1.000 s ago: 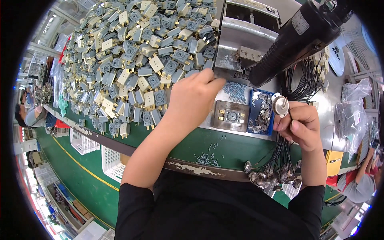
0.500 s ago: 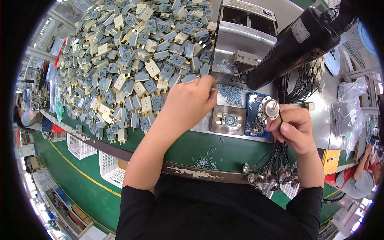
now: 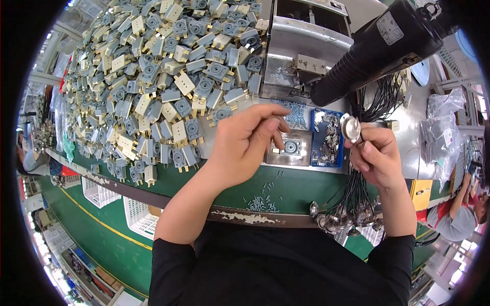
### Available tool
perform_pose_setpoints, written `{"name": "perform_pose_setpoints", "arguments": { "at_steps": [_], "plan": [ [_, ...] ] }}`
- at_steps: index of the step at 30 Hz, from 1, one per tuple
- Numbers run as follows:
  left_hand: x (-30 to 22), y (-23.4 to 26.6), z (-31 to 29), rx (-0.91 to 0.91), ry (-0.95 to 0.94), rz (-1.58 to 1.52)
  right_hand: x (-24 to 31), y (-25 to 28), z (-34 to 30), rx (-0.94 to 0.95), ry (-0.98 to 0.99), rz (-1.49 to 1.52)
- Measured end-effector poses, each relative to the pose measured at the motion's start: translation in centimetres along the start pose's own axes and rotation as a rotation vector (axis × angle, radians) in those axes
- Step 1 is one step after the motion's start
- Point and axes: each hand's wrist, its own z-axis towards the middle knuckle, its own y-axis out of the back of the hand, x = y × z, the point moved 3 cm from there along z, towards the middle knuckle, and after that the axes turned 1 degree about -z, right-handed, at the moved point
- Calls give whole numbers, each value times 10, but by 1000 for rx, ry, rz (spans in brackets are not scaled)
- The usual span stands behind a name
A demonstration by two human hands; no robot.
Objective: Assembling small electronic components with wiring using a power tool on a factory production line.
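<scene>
My right hand [image 3: 376,157] is closed, pinching a round silver metal disc on a black wire [image 3: 351,128], its flat side raised beside the blue tray. My left hand [image 3: 245,140] is loosely curled over the left edge of the metal fixture [image 3: 274,159]. Its index finger stretches toward the small blue screws [image 3: 295,116], thumb apart, and I see nothing in it. A grey socket-like block with brass tabs [image 3: 291,147] sits in the fixture, just right of those fingers. The blue tray [image 3: 313,136] between my hands holds small metal pieces.
A large heap of grey and cream blocks [image 3: 153,92] covers the left side. A black cylindrical tool [image 3: 365,51] leans in from the upper right. Loose screws [image 3: 261,204] lie near the table edge. Several wired discs [image 3: 339,222] hang over it. Plastic bags [image 3: 444,132] lie at right.
My left hand has come down and turned from above the screws to the fixture's left side, its fingers loosening. My right hand still holds the disc, slightly farther right. The view has shifted a little.
</scene>
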Motion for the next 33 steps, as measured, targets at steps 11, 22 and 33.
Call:
{"name": "perform_pose_setpoints", "arguments": {
  "at_steps": [11, 22, 33],
  "plan": [
    [14, -10, 2, 133, -127, 313, 2, -23, 16, -2, -38, -315],
    [27, -6, 5, 244, 46, 135, -8, -21, 19, -73, -110, -303],
    [25, -5, 5, 267, 175, 123, -10, -29, 25, -108, -171, -351]
  ]
}}
